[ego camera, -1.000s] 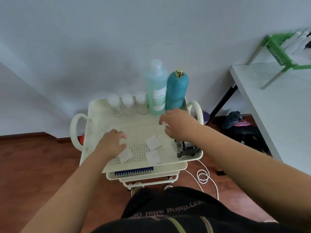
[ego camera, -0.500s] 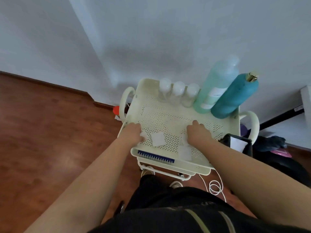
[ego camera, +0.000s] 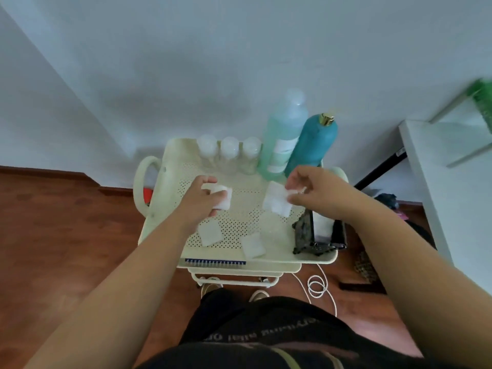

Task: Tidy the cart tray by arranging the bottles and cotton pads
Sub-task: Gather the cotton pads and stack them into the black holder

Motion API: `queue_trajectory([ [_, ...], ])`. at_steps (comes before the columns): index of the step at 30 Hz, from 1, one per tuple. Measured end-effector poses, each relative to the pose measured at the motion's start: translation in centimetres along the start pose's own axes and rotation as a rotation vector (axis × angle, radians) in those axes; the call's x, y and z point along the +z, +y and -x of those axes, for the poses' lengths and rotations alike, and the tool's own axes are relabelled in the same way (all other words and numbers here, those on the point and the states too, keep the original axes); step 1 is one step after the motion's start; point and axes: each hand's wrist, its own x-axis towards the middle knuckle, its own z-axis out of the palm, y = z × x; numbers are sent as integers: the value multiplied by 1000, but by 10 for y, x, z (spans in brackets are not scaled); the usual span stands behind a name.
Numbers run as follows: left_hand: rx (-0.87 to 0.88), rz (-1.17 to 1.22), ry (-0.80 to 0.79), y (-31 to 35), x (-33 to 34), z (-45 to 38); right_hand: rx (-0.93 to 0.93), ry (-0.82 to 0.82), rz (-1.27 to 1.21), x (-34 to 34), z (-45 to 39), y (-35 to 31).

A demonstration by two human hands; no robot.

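While two bottles (ego camera: 298,145) lean right, left grip (ego camera: 202,201) and right grip (ego camera: 314,193) each pinch a cotton pad (ego camera: 275,202).

Above the cream perforated cart tray (ego camera: 170,182), the left hand (ego camera: 198,201) holds a white cotton pad (ego camera: 223,198) and the right hand (ego camera: 316,193) pinches another cotton pad (ego camera: 275,202) by its corner. Two more pads (ego camera: 210,233) (ego camera: 253,245) lie flat near the lower edge of the tray. Along the upper edge stand three small clear bottles (ego camera: 229,157), a tall light green bottle (ego camera: 283,137) and a teal bottle (ego camera: 311,146).
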Motion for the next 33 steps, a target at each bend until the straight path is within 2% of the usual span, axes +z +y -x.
queue_trajectory([
  [2, 29, 4, -88, 16, 29, 5, 30, -35, -69, -22, 28, 14],
  [6, 114, -95, -232, 33, 82, 20, 77, 11, 55, -27, 59, 46],
  [9, 163, -83, -354, 41, 108, 30, 94, 49, 183, -12, 61, 62],
  [14, 265, -148, -405, 50, 134, 40, 56, 177, 315, 3, 54, 68],
  [20, 492, -383, -277, 47, 157, 45, 46, 271, 180, -2, 60, 72],
  [25, 622, -534, -199, 36, 177, 46, 137, 232, 160, -12, 74, 77],
  [29, 872, -737, -3, 27, 176, 45, 142, 284, 208, -15, 77, 70],
  [33, 806, -605, 75, 23, 139, 36, 41, 447, 182, -4, 70, 41],
])
